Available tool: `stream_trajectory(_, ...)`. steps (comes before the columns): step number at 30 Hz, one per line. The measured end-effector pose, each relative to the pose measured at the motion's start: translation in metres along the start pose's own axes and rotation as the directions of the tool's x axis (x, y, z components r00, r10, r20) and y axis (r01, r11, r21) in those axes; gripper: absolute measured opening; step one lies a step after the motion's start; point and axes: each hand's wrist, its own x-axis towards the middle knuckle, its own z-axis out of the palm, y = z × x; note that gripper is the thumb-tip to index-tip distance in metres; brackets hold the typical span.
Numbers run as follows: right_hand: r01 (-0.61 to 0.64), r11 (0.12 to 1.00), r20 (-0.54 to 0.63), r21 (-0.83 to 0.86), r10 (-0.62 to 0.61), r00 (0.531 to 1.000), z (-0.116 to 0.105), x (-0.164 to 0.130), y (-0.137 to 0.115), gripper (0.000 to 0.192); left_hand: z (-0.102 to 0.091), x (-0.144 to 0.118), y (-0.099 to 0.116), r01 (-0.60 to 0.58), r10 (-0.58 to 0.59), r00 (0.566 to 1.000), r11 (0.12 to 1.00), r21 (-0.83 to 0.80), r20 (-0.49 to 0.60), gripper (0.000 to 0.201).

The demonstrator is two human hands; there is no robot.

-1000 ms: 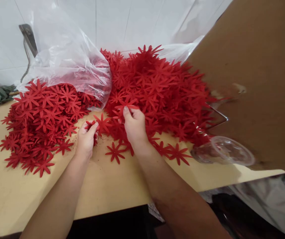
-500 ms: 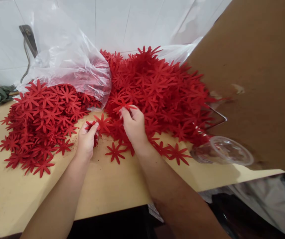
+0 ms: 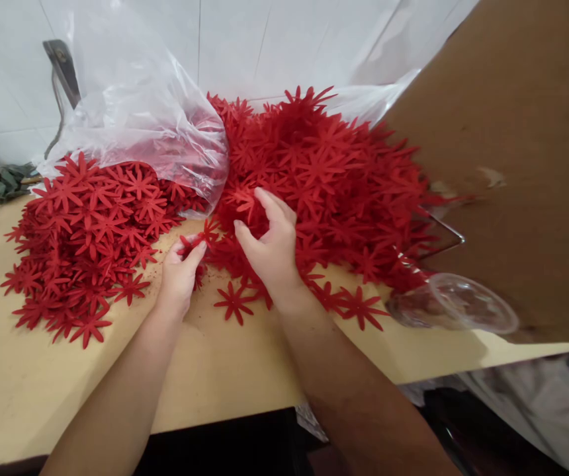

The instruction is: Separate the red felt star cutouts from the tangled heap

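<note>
My left hand is closed on red flower-shaped pieces, pinched between thumb and fingers; petals stick out on both sides, and how many pieces it holds I cannot tell. My right hand is open, thumb and forefinger apart, at the near edge of the large heap of red flower pieces. Nothing shows between its fingers. Left of my hands lies a second pile of red flower pieces. One single red flower piece lies flat on the table between my forearms.
A clear plastic bag drapes over the left pile. On the right stand a large cardboard box and a clear plastic cup on its side. Green cloth lies at the far left of the wooden table.
My right hand has let go of the red flower piece it was pinching, and its fingers have spread. The left hand keeps its hold. The whole view has shifted slightly.
</note>
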Motion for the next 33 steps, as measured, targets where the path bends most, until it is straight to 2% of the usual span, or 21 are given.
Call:
stream_trajectory(3,0.132,0.980,0.036,-0.150,-0.128,0.991,-0.002,-0.004,-0.006,0.047,0.001,0.000,-0.001,0.014,-0.013,1.000,1.000,0.025,-0.013,0.028)
stream_trajectory(6,0.167,0.969,0.071,-0.180,-0.157,0.985,-0.003,-0.007,-0.012,0.034,0.002,-0.001,0.001,0.052,-0.051,0.998,0.998,0.023,-0.027,0.030)
stream_trajectory(10,0.216,0.972,0.138,-0.097,-0.202,0.970,-0.003,-0.007,-0.018,0.021,0.003,-0.001,0.002,0.071,-0.070,0.996,0.997,-0.009,0.048,0.023)
stream_trajectory(12,0.255,0.967,0.221,-0.001,-0.249,0.943,-0.002,-0.006,-0.019,0.026,0.003,-0.001,0.001,0.065,-0.063,0.995,0.998,-0.019,0.076,0.020)
stream_trajectory(14,0.239,0.968,0.298,0.072,-0.249,0.922,0.000,-0.007,-0.019,0.030,0.002,-0.001,-0.001,0.058,-0.057,0.994,0.998,-0.012,0.089,0.018)
stream_trajectory(17,0.113,0.987,0.338,0.111,-0.145,0.930,0.003,-0.008,-0.015,0.016,0.001,-0.002,-0.002,0.084,-0.086,0.990,0.996,0.019,0.109,0.015)
stream_trajectory(20,0.059,0.992,0.273,0.111,-0.088,0.958,0.001,-0.006,-0.010,0.011,0.002,-0.004,0.000,0.104,-0.106,0.986,0.994,0.020,0.125,0.019)
stream_trajectory(24,0.124,0.989,0.069,-0.081,-0.119,0.990,-0.008,0.001,-0.008,0.025,0.003,-0.004,0.006,0.243,-0.240,0.969,0.968,-0.054,0.062,0.026)
stream_trajectory(26,0.159,0.975,0.046,-0.155,-0.154,0.987,-0.011,0.003,-0.012,0.029,0.002,-0.003,0.009,0.306,-0.304,0.952,0.940,-0.152,0.039,0.026)
stream_trajectory(28,0.205,0.972,0.118,-0.116,-0.191,0.974,-0.010,0.000,-0.018,0.026,0.001,-0.001,0.011,0.335,-0.338,0.940,0.910,-0.244,0.031,0.026)
stream_trajectory(30,0.205,0.979,0.257,0.017,-0.203,0.945,-0.006,-0.006,-0.024,0.025,-0.001,0.000,0.013,0.352,-0.356,0.934,0.891,-0.287,0.042,0.027)
stream_trajectory(33,0.065,0.991,0.421,0.117,-0.109,0.900,0.004,-0.017,-0.026,0.049,-0.003,0.001,0.016,0.309,-0.301,0.951,0.897,-0.316,0.076,0.029)
